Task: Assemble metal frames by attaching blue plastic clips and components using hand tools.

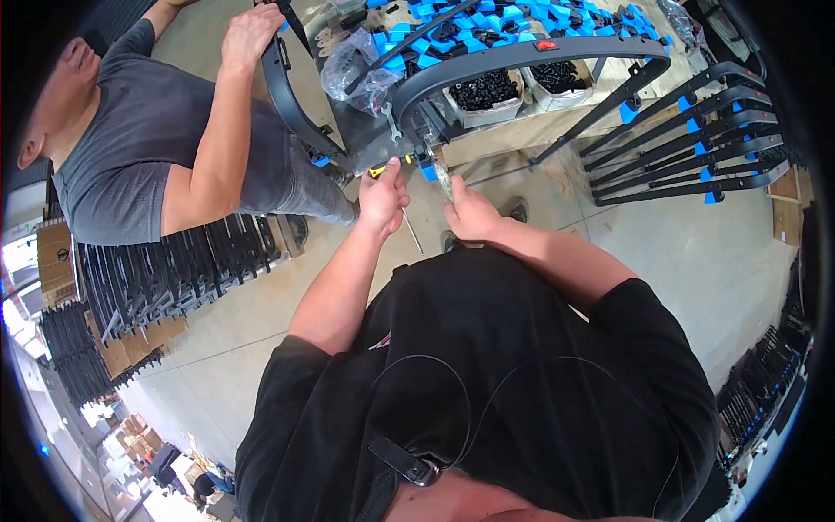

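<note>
My left hand (383, 198) is closed around a tool with a thin metal shaft (412, 232) that sticks out below the fingers. A yellow-and-black piece (377, 171) shows at its top; whether both are one tool I cannot tell. In my right hand (473, 214) is a worn, long metallic tool (442, 171), its upper end against a metal fixture (432, 130) at the bench edge. A blue plastic piece (427, 172) sits between the hands. Above them arches a curved black tube frame (513, 57) with a red part on top.
On the bench lie an open-ended wrench (392, 123), a plastic bag (352, 74), blue pieces (487, 30) and two boxes of small black parts (487, 91). At left a co-worker (165, 148) grips another black frame (283, 87). More frames (687, 148) stand at right.
</note>
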Motion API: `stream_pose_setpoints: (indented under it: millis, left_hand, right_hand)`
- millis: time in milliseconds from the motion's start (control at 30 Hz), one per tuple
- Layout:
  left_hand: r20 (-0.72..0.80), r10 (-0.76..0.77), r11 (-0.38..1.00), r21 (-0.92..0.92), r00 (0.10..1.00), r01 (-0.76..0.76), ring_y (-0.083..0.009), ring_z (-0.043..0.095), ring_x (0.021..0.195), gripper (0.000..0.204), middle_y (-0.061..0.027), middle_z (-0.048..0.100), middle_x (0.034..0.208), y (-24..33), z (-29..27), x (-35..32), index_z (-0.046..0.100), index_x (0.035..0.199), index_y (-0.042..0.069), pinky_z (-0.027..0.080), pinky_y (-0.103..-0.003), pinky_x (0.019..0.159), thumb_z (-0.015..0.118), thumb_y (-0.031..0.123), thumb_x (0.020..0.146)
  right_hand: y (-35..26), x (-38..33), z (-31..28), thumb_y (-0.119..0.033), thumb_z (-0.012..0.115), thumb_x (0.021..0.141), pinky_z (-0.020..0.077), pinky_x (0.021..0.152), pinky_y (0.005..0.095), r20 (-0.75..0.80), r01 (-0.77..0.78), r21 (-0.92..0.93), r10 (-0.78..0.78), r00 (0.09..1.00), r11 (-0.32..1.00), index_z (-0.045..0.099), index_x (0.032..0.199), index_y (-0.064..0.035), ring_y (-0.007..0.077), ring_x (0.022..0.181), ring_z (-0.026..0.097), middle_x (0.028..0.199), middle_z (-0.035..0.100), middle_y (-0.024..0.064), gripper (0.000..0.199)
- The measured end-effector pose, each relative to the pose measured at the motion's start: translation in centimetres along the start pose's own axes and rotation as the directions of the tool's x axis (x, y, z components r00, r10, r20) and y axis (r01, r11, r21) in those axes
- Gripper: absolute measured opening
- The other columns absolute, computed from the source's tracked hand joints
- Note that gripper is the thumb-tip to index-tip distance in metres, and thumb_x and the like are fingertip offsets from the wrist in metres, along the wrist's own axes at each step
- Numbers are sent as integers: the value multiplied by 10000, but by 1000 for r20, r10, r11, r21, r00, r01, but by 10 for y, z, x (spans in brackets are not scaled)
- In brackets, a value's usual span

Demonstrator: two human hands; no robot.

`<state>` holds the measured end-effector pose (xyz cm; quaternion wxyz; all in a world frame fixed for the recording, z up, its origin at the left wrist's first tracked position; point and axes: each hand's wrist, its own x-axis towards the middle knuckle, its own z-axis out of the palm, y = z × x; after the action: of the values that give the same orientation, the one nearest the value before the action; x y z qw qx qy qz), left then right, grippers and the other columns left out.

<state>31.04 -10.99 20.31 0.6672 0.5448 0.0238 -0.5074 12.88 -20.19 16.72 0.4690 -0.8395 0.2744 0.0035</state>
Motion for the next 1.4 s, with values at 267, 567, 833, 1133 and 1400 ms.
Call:
stream_pose_setpoints:
  millis: [267, 567, 833, 1133, 1400]
  left_hand:
    - [-19, 29, 998, 51, 999, -28, -55, 288, 471, 214, 75, 366, 612, 0, 0, -3, 490, 857, 160, 218, -256, 417, 612, 215, 1023]
    - [-119, -143, 987, 58, 983, 150, -66, 248, 486, 255, 72, 318, 631, 16, 8, -3, 465, 830, 164, 206, -257, 438, 592, 245, 1036]
    - [-126, -309, 948, 35, 943, 316, -84, 255, 521, 228, 49, 321, 680, 28, 4, 5, 466, 896, 137, 235, -268, 454, 619, 254, 1020]
    - [-150, -164, 986, -51, 975, 158, -97, 323, 509, 226, -16, 485, 717, 10, 0, 1, 490, 927, 126, 262, -271, 448, 624, 295, 990]
    - [-365, -37, 976, -212, 930, -45, -111, 432, 553, 278, -18, 514, 720, 1, -36, 14, 504, 907, 57, 342, -251, 507, 621, 291, 1000]
  right_hand:
    - [14, 11, 10, -206, 508, 977, 489, 755, 588, -6, -27, -75, 27, 1000, 997, 326, 1116, 13, 513, 835, 634, 885, 648, 318, 317]
    - [31, 24, 17, -203, 515, 966, 497, 752, 586, -47, -23, -127, 17, 999, 992, 342, 1099, 8, 498, 826, 648, 853, 658, 309, 303]
    - [32, 22, 14, -189, 513, 969, 501, 740, 577, -61, 40, -86, -45, 997, 996, 351, 1108, 7, 499, 823, 644, 844, 652, 304, 290]
    - [78, -4, -2, -233, 574, 960, 508, 712, 534, -357, 5, 199, 68, 932, 980, 449, 1087, -1, 476, 803, 642, 808, 645, 280, 292]
    - [130, -78, -90, -375, 678, 938, 516, 613, 340, -19, -387, 617, 504, 863, 686, 593, 816, -2, 147, 632, 643, 661, 600, 100, 402]
